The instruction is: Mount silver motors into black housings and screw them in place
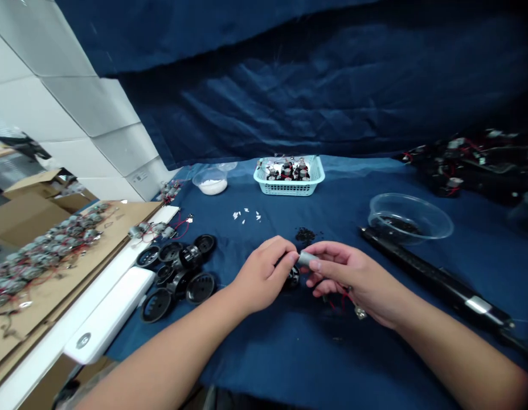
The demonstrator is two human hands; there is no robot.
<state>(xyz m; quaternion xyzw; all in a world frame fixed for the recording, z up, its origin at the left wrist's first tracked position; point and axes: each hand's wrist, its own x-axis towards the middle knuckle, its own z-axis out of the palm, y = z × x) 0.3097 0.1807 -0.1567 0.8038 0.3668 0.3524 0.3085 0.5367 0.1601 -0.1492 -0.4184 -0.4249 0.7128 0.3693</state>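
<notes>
Between the thumb and fingers of my right hand (347, 267) is a small grey cylindrical motor (306, 259), with red wires and a little connector (360, 312) dangling below the palm. My left hand (267, 273) is closed in a pinch at the motor's left end; whatever its fingertips hold is too small or hidden to name. Partly covered by both hands, a round black part (293, 278) shows just under them. Beyond the hands lies a small heap of black screws or similar bits (305, 234). Several white slivers (245, 215) are scattered farther back.
Black round plastic housings (200, 287) lie left of my hands. A black electric screwdriver (434, 276) and a clear bowl (411, 216) are on the right. At the back stand a light-blue basket (289, 188) and a bowl of white bits (210, 185). Wired motors (45, 250) cover a board at left.
</notes>
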